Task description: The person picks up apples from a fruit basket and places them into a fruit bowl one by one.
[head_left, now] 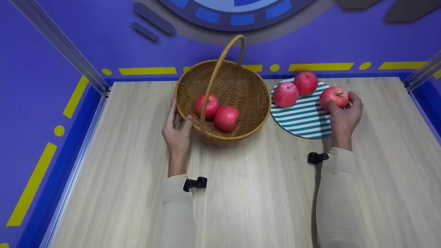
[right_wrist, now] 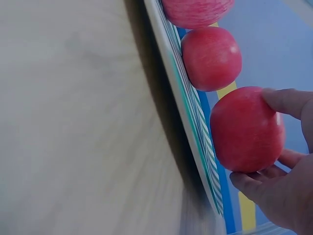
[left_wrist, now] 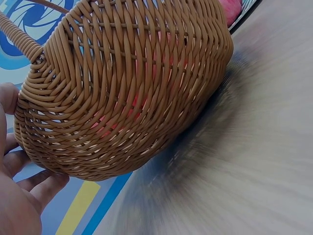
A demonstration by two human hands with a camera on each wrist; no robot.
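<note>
At plate [head_left: 299,120], R hand [head_left: 345,119] rnd apple [head_left: 334,96]

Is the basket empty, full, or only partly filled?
Partly filled: two apples lie inside the basket, and much of its inside shows bare around them.

Long sleeves [head_left: 339,203] of plain greyish-beige cloth, lightly creased, end in matching cuffs [head_left: 342,162]. A small, blocky black device [head_left: 195,184] juts from each cuff's inner side

Woven wicker basket [head_left: 249,94], smooth glossy apples [right_wrist: 247,131]
</note>
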